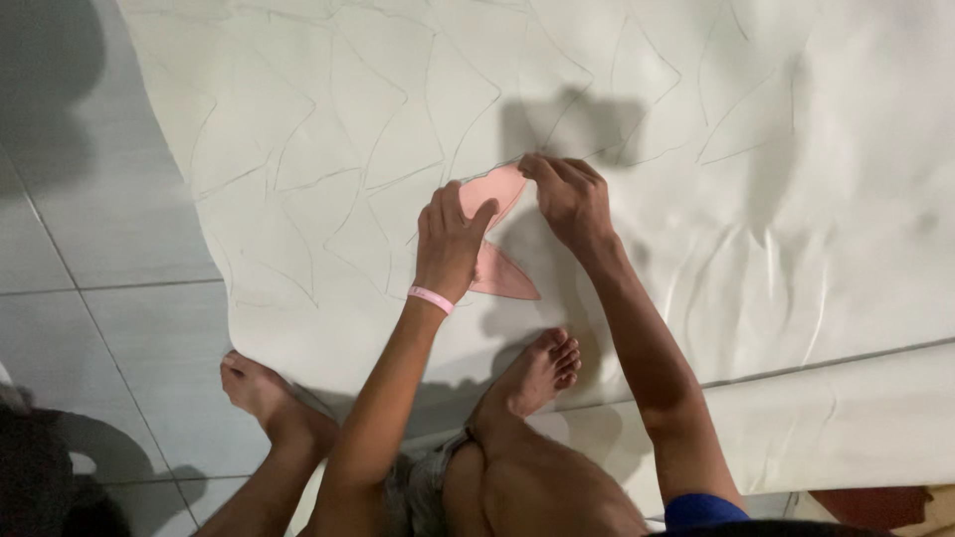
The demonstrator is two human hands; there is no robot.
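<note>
Near the centre of the frame a pink template (494,231) — a curved, pointed shape — lies flat on a large white sheet (796,219) spread over the tiled floor (90,298). The left hand (450,244), a pink band (431,298) at its wrist, presses down on the template's middle with fingers spread flat. The right hand (569,196) sits at the template's upper edge, fingertips bunched together as if pinching a marking tool, though none can be made out. Traced outlines (328,169) of the same shape fill the upper left of the sheet. To trace well, I judge the holding hand should bear down evenly so the template cannot slip, and the tracing fingers hug its edge closely — nesting this outline tight beside its neighbours.
</note>
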